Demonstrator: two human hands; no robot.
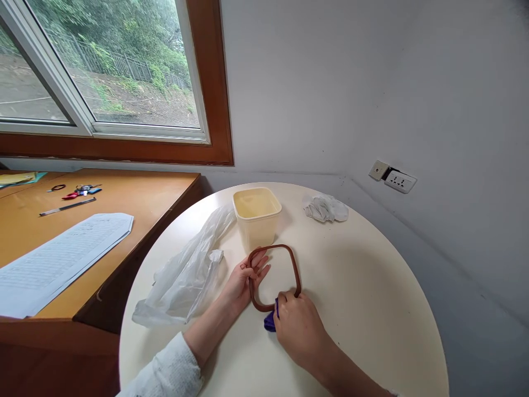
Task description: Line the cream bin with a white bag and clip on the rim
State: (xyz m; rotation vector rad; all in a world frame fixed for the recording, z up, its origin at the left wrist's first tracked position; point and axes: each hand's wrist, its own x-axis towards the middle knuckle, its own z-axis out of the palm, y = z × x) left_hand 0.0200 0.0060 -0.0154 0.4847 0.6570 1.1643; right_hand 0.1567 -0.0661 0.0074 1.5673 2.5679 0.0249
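A brown rounded-square ring (295, 266), like the rim of a small bin, is held up over the white round table. My left hand (243, 281) grips its left side, thumb over the band and the other fingers reaching inside the ring. At its lower right corner, my right hand (298, 325) is closed around a dark purple cloth (270, 321) and pressed against the band. Part of the cloth is hidden under my fingers. Just beyond the ring stands a cream square plastic bin (258, 223), upright and open at the top.
A clear plastic bag (182, 281) lies spread on the left of the table (363, 309). Behind right is a crumpled bag (326, 208). On the wooden desk (152, 190) at left are papers (70, 259), a pen (68, 207) and keys (85, 190). Walls border the table's back and right.
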